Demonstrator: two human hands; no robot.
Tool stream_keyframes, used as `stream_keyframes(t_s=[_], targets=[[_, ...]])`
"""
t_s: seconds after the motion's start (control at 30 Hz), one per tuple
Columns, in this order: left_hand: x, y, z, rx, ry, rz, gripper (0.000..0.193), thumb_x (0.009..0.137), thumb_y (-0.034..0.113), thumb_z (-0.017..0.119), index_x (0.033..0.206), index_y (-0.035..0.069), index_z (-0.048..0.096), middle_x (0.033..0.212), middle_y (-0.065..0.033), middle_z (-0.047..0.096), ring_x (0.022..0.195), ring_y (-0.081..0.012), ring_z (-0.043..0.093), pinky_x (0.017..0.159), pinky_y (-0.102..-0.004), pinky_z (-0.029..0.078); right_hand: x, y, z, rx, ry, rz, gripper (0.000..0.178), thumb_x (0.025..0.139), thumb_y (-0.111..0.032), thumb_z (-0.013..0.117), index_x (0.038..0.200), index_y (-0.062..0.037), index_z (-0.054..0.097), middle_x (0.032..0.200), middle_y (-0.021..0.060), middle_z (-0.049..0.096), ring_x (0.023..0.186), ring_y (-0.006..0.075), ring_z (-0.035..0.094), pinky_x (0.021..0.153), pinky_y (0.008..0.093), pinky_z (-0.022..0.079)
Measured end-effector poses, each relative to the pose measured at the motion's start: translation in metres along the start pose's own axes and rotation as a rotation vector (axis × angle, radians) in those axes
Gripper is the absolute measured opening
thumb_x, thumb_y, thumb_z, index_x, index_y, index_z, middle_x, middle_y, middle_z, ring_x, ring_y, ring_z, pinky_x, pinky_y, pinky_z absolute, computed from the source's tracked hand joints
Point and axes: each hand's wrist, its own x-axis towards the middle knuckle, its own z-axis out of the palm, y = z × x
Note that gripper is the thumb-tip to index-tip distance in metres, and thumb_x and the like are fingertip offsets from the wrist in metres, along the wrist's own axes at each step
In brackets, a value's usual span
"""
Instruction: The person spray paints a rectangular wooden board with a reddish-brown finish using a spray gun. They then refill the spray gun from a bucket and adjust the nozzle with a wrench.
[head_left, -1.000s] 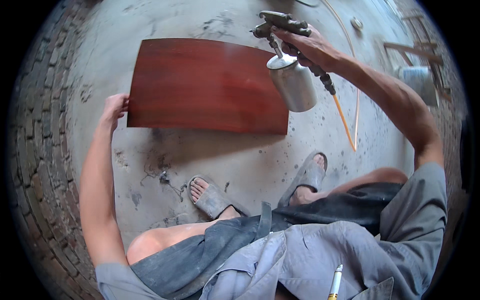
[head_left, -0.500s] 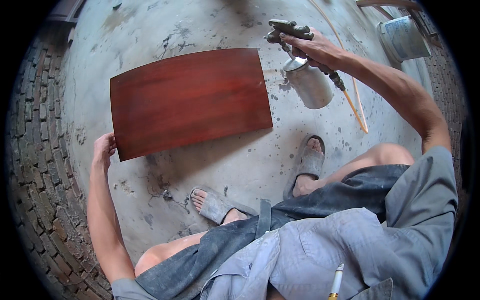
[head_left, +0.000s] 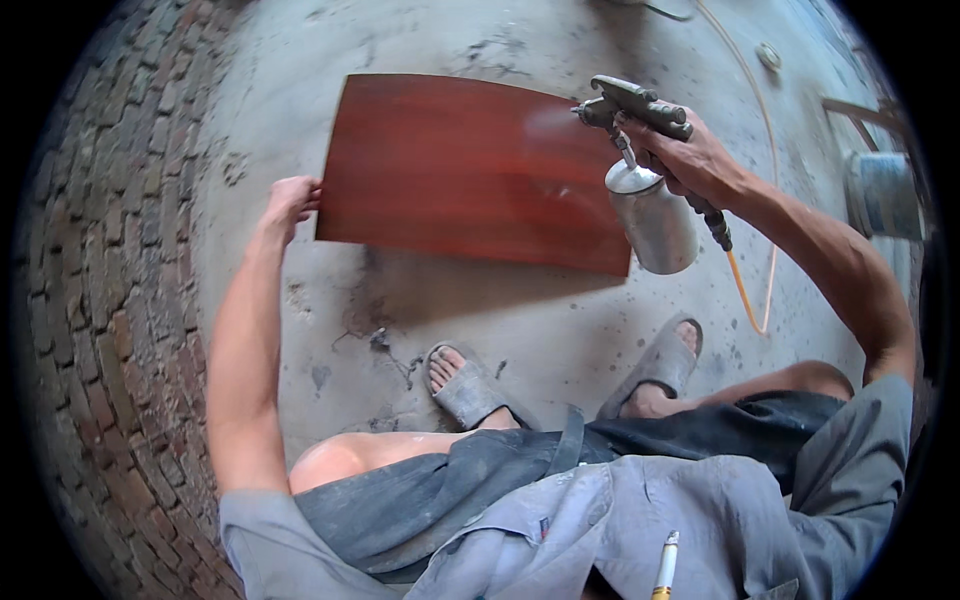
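A reddish-brown, wood-grained panel [head_left: 450,170] is held over the concrete floor and casts a shadow beneath it. My left hand [head_left: 293,203] is closed on its left edge, near the lower corner; the fingertips are partly hidden. My right hand [head_left: 690,150] grips a spray gun [head_left: 632,100] with a silver metal cup [head_left: 655,225] hanging under it. The gun's nozzle points left across the panel's upper right part, and a pale mist [head_left: 550,122] comes out of it. An orange hose [head_left: 745,290] runs from the gun's handle.
Stained concrete [head_left: 480,310] lies around my sandalled feet [head_left: 470,392]. Brick paving [head_left: 110,300] borders it on the left. At the right stand a bucket [head_left: 885,195] and a wooden piece [head_left: 865,112]. A lit cigarette [head_left: 667,565] shows at the bottom.
The spray gun has gone from beyond the panel's right edge to over its right part, and mist now leaves the nozzle. The panel's right end has tipped lower in view; the whole view has shifted.
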Motion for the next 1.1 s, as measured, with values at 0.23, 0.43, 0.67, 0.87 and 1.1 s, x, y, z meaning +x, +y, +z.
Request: stream_keyframes(t_s=[0.23, 0.43, 0.67, 0.87, 1.1], targets=[[-0.001, -0.003, -0.002, -0.029, 0.023, 0.021, 0.017, 0.090, 0.022, 0.059, 0.088, 0.014, 0.073, 0.076, 0.0037, 0.069, 0.066, -0.0075, 0.062, 0.061, -0.0284, 0.041, 0.035, -0.078, 0.060, 0.026, -0.173, -0.139, 0.039, 0.097, -0.048, 0.062, 0.100, -0.0086, 0.066, 0.070, -0.0037, 0.051, 0.054, 0.0036, 0.042, 0.042, 0.0234, 0.033], [-0.001, -0.001, -0.003, -0.047, -0.004, 0.045, 0.013, 0.088, 0.022, 0.062, 0.086, 0.014, 0.073, 0.076, 0.0044, 0.068, 0.067, -0.0066, 0.062, 0.059, -0.0265, 0.040, 0.056, -0.108, 0.091, 0.087, -0.232, -0.290, 0.038, 0.098, -0.047, 0.062, 0.089, -0.0105, 0.062, 0.072, -0.0049, 0.054, 0.058, 0.0023, 0.044, 0.046, 0.0214, 0.032], [0.000, -0.012, -0.009, -0.047, -0.044, 0.070, 0.015, 0.088, 0.029, 0.065, 0.091, 0.016, 0.072, 0.082, 0.0032, 0.068, 0.075, -0.0095, 0.064, 0.066, -0.0292, 0.041, 0.028, -0.079, 0.069, 0.007, -0.222, -0.191, 0.037, 0.097, -0.046, 0.063, 0.092, -0.0095, 0.063, 0.069, -0.0043, 0.051, 0.055, 0.0024, 0.042, 0.044, 0.0220, 0.031], [0.000, -0.007, -0.008, -0.044, -0.026, 0.054, 0.012, 0.089, 0.025, 0.063, 0.089, 0.017, 0.071, 0.079, 0.0060, 0.068, 0.068, -0.0039, 0.060, 0.058, -0.0228, 0.038, -0.023, -0.010, -0.004, -0.059, -0.150, -0.034, 0.032, 0.101, -0.041, 0.061, 0.093, -0.0106, 0.061, 0.064, -0.0064, 0.047, 0.048, 0.0023, 0.039, 0.040, 0.0219, 0.029], [0.003, -0.006, -0.005, -0.062, -0.067, 0.052, 0.013, 0.089, 0.025, 0.062, 0.090, 0.015, 0.070, 0.080, 0.0051, 0.069, 0.069, -0.0038, 0.061, 0.058, -0.0214, 0.038, -0.083, 0.052, -0.067, -0.130, -0.086, 0.148, 0.031, 0.100, -0.039, 0.062, 0.096, -0.0092, 0.057, 0.066, -0.0053, 0.050, 0.052, 0.0033, 0.043, 0.042, 0.0225, 0.033]])
